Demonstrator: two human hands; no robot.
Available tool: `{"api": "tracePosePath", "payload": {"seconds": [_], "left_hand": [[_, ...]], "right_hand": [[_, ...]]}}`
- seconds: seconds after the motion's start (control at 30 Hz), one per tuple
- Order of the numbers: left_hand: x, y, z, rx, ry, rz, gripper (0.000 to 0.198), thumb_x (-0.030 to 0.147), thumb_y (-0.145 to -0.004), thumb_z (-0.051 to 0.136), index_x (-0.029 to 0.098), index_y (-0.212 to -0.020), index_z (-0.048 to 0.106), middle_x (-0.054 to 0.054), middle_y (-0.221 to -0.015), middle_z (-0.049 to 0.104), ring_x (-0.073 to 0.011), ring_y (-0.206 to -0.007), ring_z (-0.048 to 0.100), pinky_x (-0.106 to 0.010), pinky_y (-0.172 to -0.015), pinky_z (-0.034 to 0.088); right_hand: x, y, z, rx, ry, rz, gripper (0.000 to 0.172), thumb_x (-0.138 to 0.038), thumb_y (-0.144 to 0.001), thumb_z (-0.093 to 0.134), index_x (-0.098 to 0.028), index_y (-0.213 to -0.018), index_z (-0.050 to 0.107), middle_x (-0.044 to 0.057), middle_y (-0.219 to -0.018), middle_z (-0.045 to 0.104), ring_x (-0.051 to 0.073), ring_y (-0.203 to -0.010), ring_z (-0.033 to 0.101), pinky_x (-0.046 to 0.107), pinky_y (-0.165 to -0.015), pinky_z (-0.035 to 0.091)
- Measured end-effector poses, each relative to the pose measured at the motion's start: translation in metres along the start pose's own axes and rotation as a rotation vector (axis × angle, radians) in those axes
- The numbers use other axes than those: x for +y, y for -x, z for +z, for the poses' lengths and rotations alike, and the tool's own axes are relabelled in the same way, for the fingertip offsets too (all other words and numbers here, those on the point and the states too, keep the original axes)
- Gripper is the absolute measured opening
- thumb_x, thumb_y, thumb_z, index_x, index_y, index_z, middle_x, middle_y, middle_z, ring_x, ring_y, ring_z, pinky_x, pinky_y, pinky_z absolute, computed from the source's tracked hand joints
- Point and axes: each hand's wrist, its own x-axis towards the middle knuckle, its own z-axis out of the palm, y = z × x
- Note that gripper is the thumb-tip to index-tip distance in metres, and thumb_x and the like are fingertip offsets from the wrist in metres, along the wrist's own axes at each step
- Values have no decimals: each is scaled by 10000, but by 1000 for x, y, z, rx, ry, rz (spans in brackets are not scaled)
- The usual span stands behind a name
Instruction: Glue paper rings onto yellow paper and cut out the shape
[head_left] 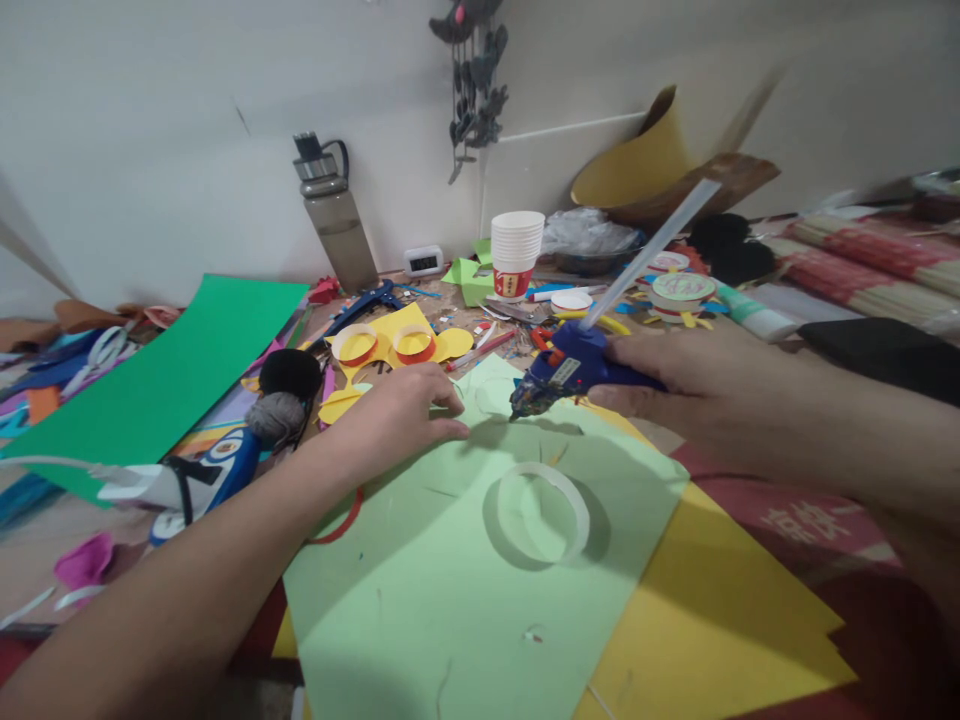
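My right hand is wrapped round a blue glue gun, with a long translucent glue stick standing out of its back. Its nozzle points down at a light green sheet of paper, close above the surface. My left hand rests on that sheet to the left of the nozzle, fingers loosely bent and thumb apart, nothing visible between them. Nearer to me, a white paper ring stands on the sheet. Part of a red ring shows beside my left forearm.
Yellow sheets lie under the green one. Behind are yellow cut-outs, stacked paper cups, a tilted-looking water bottle and a small clock. Dark green card and a plugged power strip lie left; wrapped sticks lie right.
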Motion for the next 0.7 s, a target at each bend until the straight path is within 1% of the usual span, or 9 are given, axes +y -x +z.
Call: {"api": "tracePosePath", "payload": {"seconds": [0.1, 0.3, 0.5, 0.7], "left_hand": [[1, 0, 0, -2, -6, -1, 202, 390, -778, 723, 203, -854, 733, -53, -1014, 707, -218, -909, 646, -352, -824, 489], [2, 0, 0, 2, -10, 1, 190, 376, -781, 720, 200, -852, 736, -60, -1005, 706, -217, -902, 644, -347, -812, 486], [0, 0, 0, 2, 2, 4, 178, 356, -782, 719, 203, -873, 734, -50, -1003, 697, -208, -906, 641, -333, -798, 486], [-2, -1, 1, 14, -6, 20, 178, 365, -782, 712, 216, -876, 741, -40, -1004, 701, -212, -928, 638, -326, -793, 487]], "right_hand": [[-7, 2, -2, -56, 10, -33, 351, -525, -895, 400, -251, -724, 538, 55, -713, 631, 205, -601, 519, 305, -539, 322], [-21, 5, -5, -46, 9, -45, 306, -456, -915, 402, -246, -735, 533, 56, -684, 607, 208, -603, 527, 294, -519, 282], [-31, 2, -3, -85, -141, -25, 242, -386, -929, 421, -235, -774, 530, 37, -690, 606, 179, -583, 505, 279, -520, 302], [-31, -2, 4, -87, -194, -10, 256, -421, -922, 434, -229, -785, 535, 29, -707, 595, 173, -586, 484, 276, -510, 284]]}}
